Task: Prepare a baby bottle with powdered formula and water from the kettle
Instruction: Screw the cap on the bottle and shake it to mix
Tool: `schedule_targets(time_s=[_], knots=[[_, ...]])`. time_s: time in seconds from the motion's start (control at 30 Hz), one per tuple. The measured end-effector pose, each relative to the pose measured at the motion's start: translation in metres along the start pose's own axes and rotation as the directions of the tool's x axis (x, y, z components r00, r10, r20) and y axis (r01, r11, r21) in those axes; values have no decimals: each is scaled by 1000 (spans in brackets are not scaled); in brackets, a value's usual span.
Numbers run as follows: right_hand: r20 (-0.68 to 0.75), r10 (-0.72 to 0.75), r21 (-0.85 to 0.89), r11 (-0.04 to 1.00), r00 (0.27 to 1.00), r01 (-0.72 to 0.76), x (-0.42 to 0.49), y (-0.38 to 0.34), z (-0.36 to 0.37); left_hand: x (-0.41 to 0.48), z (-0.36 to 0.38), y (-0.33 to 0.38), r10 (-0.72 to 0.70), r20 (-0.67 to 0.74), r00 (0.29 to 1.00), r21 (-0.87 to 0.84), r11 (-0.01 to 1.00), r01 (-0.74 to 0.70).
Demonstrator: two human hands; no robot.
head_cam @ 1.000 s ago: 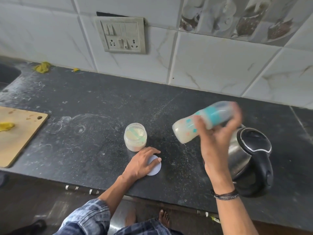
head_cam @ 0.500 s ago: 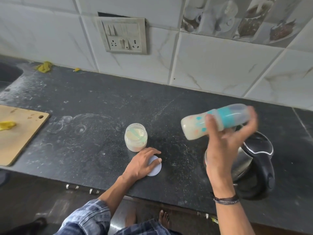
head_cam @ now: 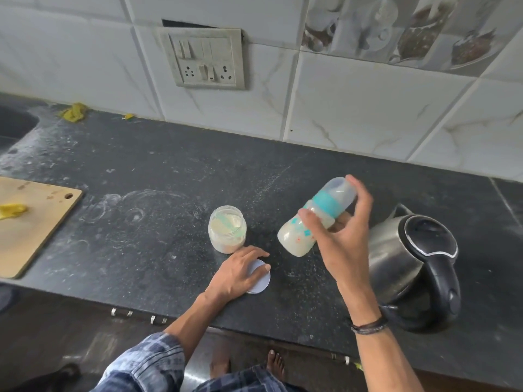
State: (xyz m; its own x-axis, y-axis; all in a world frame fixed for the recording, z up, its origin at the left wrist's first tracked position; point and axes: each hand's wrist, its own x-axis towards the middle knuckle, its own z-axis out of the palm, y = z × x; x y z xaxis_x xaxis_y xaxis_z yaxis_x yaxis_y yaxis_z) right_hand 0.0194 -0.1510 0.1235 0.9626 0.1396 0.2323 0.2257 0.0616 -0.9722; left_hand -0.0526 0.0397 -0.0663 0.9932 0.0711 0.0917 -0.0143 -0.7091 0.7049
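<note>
— Since the dark counter (head_cam: 169, 171) carries everything, what sits where on it?

— The kettle (head_cam: 410, 264) is the biggest piece. It stands toward the right end, close to the front edge, with its lid down and its handle turned toward the person. I'd guess that's so it comes easily to the right hand. A wooden board (head_cam: 28, 222) lies at the left end, well apart from the rest.

— And the bottle?

— The baby bottle (head_cam: 314, 219) is off the counter, in the air between jar and kettle. It's tilted, capped end up toward the back wall, base down to the left. The right hand (head_cam: 343, 244) has thumb and fingers curled round its waist, just under the teal collar. The bottle looks milky inside with collar and cap on, so I reckon powder and water are both in and this is the mixing. Gripping near the neck lets the wrist swing the heavy end.

— The other hand?

— The left hand (head_cam: 237, 274) lies flat, fingers spread, gripping nothing. It presses on the round lid (head_cam: 261, 277) near the front edge, about mid-counter, probably ready to close up.

— Close what?

— The formula jar (head_cam: 227, 229), standing open just behind the lid, with a pale scoop (head_cam: 226, 222) resting in the powder.
</note>
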Motion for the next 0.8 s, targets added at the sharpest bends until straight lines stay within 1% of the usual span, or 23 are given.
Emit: schedule_targets(time_s=[0.03, 0.07, 0.1, 0.17, 0.2, 0.23, 0.27, 0.3, 0.33, 0.4, 0.47, 0.5, 0.53, 0.6, 0.63, 0.67, 0.73, 0.77, 0.8], knots=[[-40, -42, 53, 998, 998, 44, 1, -4, -2, 1, 0, 1, 4, 0, 1000, 0, 1000, -4], [-112, -104, 107, 987, 988, 116, 3, -9, -4, 2, 0, 2, 5, -5, 1000, 2, 1000, -5], [-181, -173, 124, 973, 968, 197, 5, -13, -5, 2, -1, 3, 4, -9, 1000, 6, 1000, -4], [-256, -289, 98, 942, 922, 322, 10, -13, -7, 1, -1, 2, 7, -17, 1000, 12, 1000, -7], [-256, -281, 97, 945, 925, 314, 12, -11, -8, 0, 0, 1, 7, -21, 1000, 12, 1000, -7], [-213, -229, 93, 963, 950, 253, 12, -11, -7, 0, 0, 0, 5, -20, 1000, 12, 1000, -5], [-131, -168, 67, 982, 977, 178, 11, -12, -6, -1, 0, -1, 4, -17, 1000, 10, 1000, -4], [-65, -130, 43, 990, 989, 133, 10, -12, -6, 0, 0, 0, 6, -14, 1000, 7, 1000, -6], [-55, -132, 52, 990, 990, 135, 8, -11, -7, 0, 0, 1, 10, -9, 1000, 3, 1000, -10], [-162, -208, 123, 966, 965, 229, 6, -17, -8, 2, -1, 3, 13, -5, 1000, 7, 1000, -12], [-250, -303, 99, 937, 920, 335, 6, -16, -6, 2, -1, 3, 9, -11, 1000, 7, 1000, -9], [-258, -307, 91, 936, 916, 339, 7, -14, -5, 2, -1, 2, 7, -12, 1000, 5, 1000, -7], [-226, -265, 87, 953, 937, 290, 7, -14, -2, 1, -1, 1, 6, -12, 1000, 5, 1000, -5], [-74, -148, 31, 988, 986, 150, 5, -13, 0, 0, -1, 0, 7, -6, 1000, 0, 1000, -7], [-49, -127, 31, 991, 991, 129, 3, -12, -1, 1, -1, 0, 11, -1, 1000, -4, 1000, -11], [-80, -144, 60, 987, 986, 149, 2, -13, -2, 1, -1, 1, 14, 2, 1000, -6, 1000, -14], [-221, -210, 132, 961, 952, 243, 3, -16, -3, 3, -1, 3, 14, -4, 1000, 0, 1000, -14], [-274, -238, 138, 949, 932, 283, 4, -13, -4, 2, -1, 3, 12, -8, 1000, 1, 1000, -12], [-296, -244, 136, 946, 923, 294, 5, -11, -5, 2, -1, 2, 11, -12, 1000, 1, 1000, -11]])
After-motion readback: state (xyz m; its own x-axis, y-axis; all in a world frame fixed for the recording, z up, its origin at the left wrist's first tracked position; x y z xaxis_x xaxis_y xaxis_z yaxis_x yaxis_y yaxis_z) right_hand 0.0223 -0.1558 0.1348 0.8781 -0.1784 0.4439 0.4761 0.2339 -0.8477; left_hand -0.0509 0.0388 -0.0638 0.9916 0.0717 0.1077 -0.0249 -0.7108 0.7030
